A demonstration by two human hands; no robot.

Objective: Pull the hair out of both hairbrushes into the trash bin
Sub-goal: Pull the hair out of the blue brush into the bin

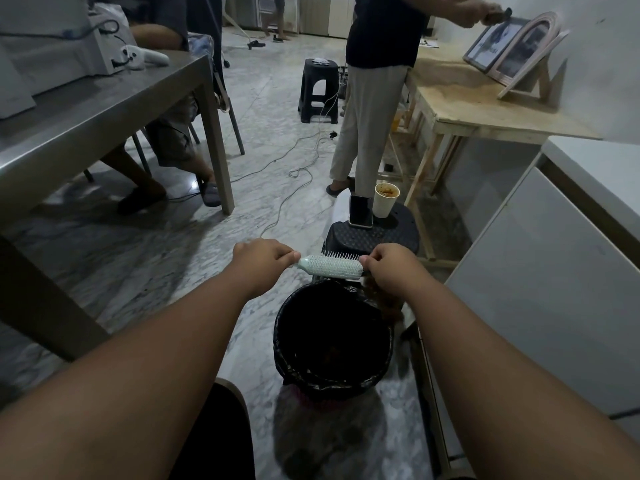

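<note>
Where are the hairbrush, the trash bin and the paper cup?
hairbrush (330, 266), head view, on its pale bristled barrel.
trash bin (281, 327), head view, on its bag-lined left rim.
paper cup (383, 206), head view, on its outer side wall.

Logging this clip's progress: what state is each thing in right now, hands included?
hairbrush: held level above the bin
left hand: grips the brush handle
right hand: fingers curled, pinching the brush tip
hair clump: brown, below the right hand at the bin's rim
trash bin: upright, open, black liner
phone: flat on the stool, screen dark
paper cup: upright, uncovered
</note>
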